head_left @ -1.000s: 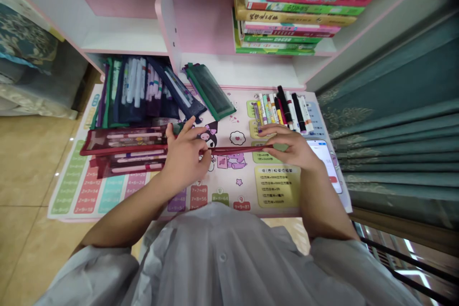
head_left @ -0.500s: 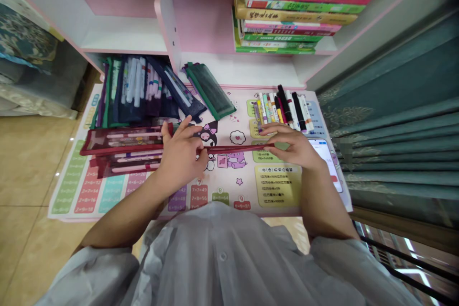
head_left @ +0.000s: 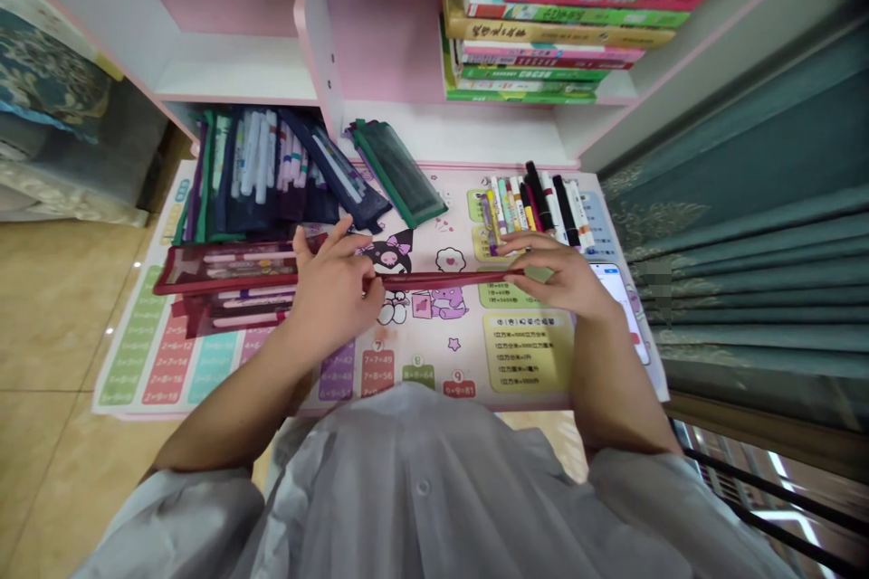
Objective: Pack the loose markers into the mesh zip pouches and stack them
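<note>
A dark red zippered pencil pouch is stretched between my hands, seen nearly edge-on as a thin band over the desk mat. My left hand pinches its left end between thumb and index finger, the other fingers raised. At the right end, my right hand grips it between thumb and fingers. Whether anything is inside the pouch cannot be made out. Left of my left hand lie red mesh pouches filled with pens. Beyond my right hand, a row of loose markers rests on the mat.
Filled blue, green and purple mesh pouches crowd the desk's back left. A green mesh pouch leans by the shelf divider. Stacked books fill the right shelf. A phone lies by the right edge, near a curtain.
My left hand has slid slightly left along the red pouch, its thumb and finger still pinched. My right hand stays almost in place. Nothing else has visibly moved.
</note>
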A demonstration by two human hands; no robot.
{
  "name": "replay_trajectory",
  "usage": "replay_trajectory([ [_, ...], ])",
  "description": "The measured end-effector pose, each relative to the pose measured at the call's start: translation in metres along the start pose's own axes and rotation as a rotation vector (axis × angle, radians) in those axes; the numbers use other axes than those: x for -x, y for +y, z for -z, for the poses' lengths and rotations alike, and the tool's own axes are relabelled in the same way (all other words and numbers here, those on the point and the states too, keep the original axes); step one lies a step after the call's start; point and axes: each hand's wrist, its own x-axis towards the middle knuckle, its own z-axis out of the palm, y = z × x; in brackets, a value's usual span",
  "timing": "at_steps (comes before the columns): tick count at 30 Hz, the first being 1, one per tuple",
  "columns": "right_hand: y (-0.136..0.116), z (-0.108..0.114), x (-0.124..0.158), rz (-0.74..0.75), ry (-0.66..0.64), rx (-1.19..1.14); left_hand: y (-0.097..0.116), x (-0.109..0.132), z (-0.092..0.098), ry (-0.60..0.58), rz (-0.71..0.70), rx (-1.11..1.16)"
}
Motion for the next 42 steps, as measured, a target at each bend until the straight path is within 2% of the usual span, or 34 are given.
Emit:
replay_trajectory([
  [15, 0.001, 0.004, 0.002, -0.075, -0.014, 0.03, -0.009, -0.002, 0.007, -0.007, 0.028, 0.018],
  [25, 0.0, 0.004, 0.002, -0.048, -0.017, 0.023, -0.01, -0.002, 0.009, -0.007, 0.029, 0.005],
  [34, 0.001, 0.003, 0.003, -0.08, -0.033, -0.019, -0.012, -0.001, 0.01, -0.006, 0.036, -0.006],
  [40, -0.004, 0.003, 0.002, -0.083, -0.037, -0.053, -0.009, 0.002, 0.013, 0.08, 0.017, 0.002],
  [42, -0.008, 0.004, 0.0, -0.089, -0.055, -0.05, -0.007, 0.003, 0.013, 0.075, -0.021, 0.021],
])
